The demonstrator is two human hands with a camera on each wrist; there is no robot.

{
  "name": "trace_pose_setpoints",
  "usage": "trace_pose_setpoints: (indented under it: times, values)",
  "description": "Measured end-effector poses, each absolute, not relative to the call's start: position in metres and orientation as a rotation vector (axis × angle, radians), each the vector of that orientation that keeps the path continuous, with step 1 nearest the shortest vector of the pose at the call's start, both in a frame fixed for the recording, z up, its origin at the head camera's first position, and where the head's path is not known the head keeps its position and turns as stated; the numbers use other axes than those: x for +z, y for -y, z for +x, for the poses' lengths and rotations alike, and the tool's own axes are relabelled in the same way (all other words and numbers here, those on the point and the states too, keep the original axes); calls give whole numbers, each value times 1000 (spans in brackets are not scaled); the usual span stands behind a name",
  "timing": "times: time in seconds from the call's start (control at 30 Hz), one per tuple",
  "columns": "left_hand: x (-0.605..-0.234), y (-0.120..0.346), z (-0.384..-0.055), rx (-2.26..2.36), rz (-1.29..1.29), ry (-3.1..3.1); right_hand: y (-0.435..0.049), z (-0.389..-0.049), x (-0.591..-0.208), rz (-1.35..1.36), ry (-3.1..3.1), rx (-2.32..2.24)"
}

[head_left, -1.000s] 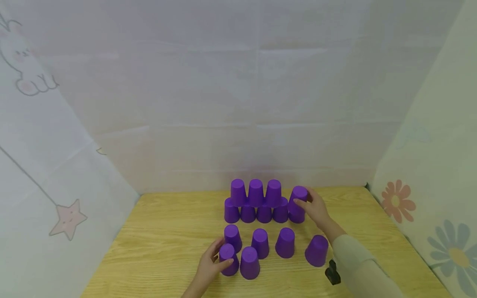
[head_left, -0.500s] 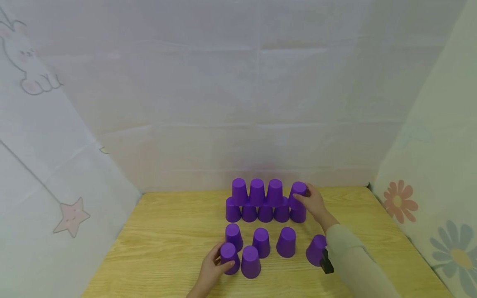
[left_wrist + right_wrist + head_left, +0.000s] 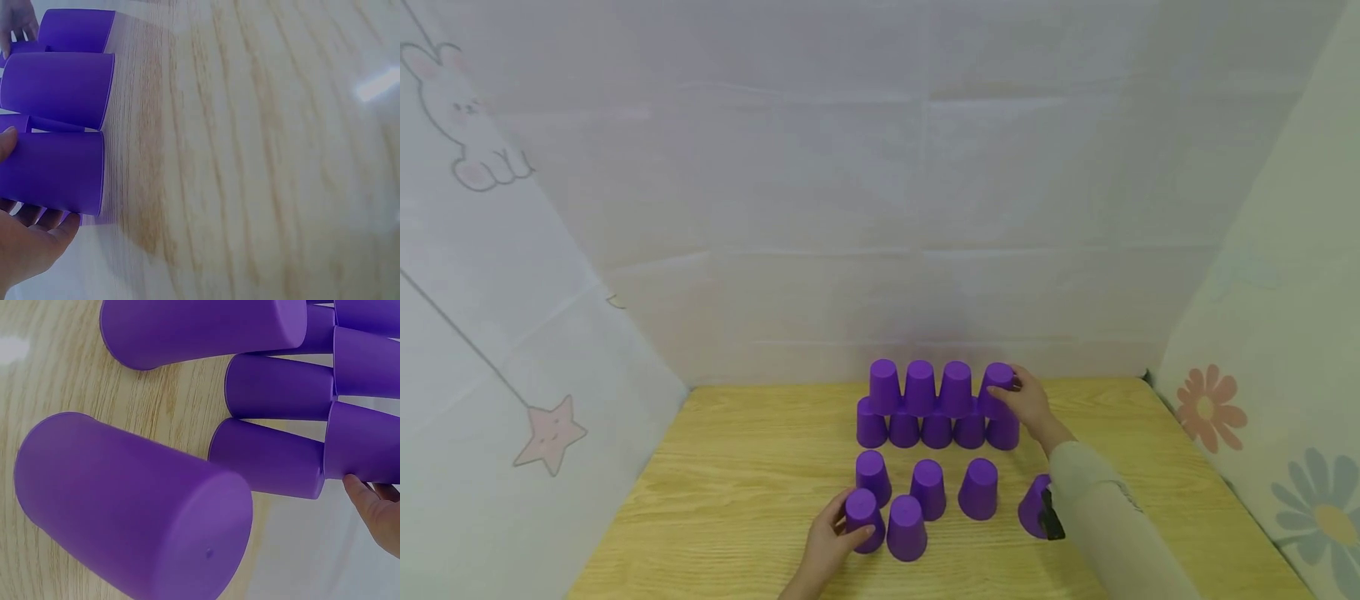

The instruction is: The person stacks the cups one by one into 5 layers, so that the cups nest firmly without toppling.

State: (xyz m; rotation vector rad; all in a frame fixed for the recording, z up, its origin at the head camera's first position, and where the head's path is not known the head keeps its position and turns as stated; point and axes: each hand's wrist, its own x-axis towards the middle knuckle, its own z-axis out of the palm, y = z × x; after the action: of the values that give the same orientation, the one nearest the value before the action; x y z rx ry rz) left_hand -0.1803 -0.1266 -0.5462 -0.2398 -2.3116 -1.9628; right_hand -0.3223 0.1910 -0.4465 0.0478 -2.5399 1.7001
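In the head view, upside-down purple cups form a two-tier wall at the back. My right hand [image 3: 1032,407] grips the purple cup [image 3: 996,392] at the right end of the upper tier, thumb on its near side. That cup sits across the tops of two lower cups, as the right wrist view shows with its fingertip at the upper cup [image 3: 365,444]. My left hand [image 3: 829,542] holds the front-left purple cup [image 3: 862,512] around its side, thumb in front and fingers behind. The left wrist view has this cup [image 3: 53,172] standing rim-down on the table.
Several more inverted purple cups stand loose between me and the wall, including one front cup [image 3: 907,529] beside my left hand. Under my right sleeve [image 3: 1105,508], a cup [image 3: 1033,508] is partly hidden by a black wrist device [image 3: 1051,517]. A white cloth backdrop [image 3: 880,208] borders the wooden table [image 3: 737,483].
My right hand has shifted slightly left with its cup, closing the gap to the neighbouring upper cup and settling it over the lower tier. The left hand keeps hold of its cup.
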Motion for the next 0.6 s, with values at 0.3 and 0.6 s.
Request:
trace_pose_setpoints:
  times: [0.3, 0.6]
  values:
    - [-543, 125, -177, -1962, -244, 2310, -188, -322, -446, 70, 2527, 1697]
    - [-546, 126, -178, -1998, -247, 2305, -188, -325, -447, 60, 2550, 1688]
